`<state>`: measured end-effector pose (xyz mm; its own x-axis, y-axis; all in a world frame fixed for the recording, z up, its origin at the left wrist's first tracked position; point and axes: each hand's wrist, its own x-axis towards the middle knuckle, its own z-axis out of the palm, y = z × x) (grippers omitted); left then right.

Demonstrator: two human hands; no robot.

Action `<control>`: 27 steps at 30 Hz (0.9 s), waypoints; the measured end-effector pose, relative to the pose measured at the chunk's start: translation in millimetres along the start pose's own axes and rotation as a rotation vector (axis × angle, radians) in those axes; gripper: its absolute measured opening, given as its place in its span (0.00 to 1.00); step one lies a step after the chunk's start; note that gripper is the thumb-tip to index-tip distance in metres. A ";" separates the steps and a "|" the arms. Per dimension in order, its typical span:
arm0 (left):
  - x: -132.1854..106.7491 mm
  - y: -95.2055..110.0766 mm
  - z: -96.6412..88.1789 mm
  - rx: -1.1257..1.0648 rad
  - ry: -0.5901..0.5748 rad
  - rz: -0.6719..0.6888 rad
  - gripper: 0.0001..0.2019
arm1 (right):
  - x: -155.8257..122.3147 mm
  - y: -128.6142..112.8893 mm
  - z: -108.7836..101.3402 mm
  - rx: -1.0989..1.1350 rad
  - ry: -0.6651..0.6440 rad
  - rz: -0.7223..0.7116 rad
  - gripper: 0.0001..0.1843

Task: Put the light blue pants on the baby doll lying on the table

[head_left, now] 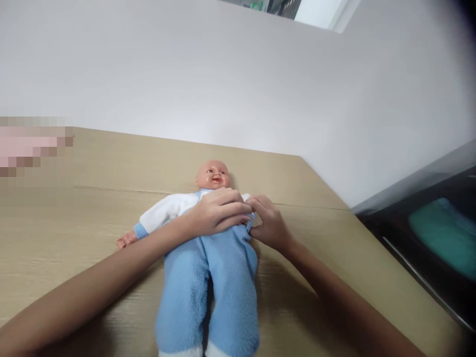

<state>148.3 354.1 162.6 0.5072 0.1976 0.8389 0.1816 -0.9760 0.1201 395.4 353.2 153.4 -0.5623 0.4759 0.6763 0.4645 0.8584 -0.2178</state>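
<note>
A baby doll (212,174) lies on its back on a wooden table (111,158), head away from me, in an outfit with a white top and fuzzy blue trousers (226,267). My left hand (221,210) lies across the doll's chest, its fingers curled on the cloth at the doll's side. There my right hand (270,223) pinches a blue-edged fold of the outfit between thumb and fingers. Both sets of fingertips almost meet. The doll's arm on that side is hidden, while its other arm stretches out in a white sleeve (161,212) with a blue cuff.
Beyond the table rises a pale wall (167,74), with an opening at its top. A blurred, pixelated pinkish shape (29,144) is at the left edge. Past the table's right edge is a dark object holding something teal (442,238).
</note>
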 end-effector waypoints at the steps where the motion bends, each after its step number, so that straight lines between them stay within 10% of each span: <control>1: 0.7 -0.4 0.8 -0.029 0.027 -0.030 0.08 | -0.9 -3.6 0.0 0.000 -0.002 0.014 0.20; 8: 7.1 -5.6 5.0 -0.175 0.019 -0.330 0.08 | -11.7 -10.0 -20.6 0.390 -0.132 0.202 0.17; 15: 8.2 -5.3 5.4 -0.183 -0.161 -0.481 0.10 | -25.9 -17.7 -13.0 0.844 -0.037 0.721 0.14; 23: 7.3 -6.1 9.0 -0.070 -0.268 -0.565 0.06 | -42.3 -20.4 18.7 0.442 0.270 0.839 0.11; 27: 6.5 -5.6 10.2 -0.063 -0.280 -0.598 0.09 | -52.4 -15.4 22.6 0.453 0.210 0.875 0.13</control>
<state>159.2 361.8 162.0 0.5357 0.7147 0.4496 0.4542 -0.6928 0.5601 402.3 319.5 105.4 0.0047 0.9679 0.2512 0.3278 0.2358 -0.9148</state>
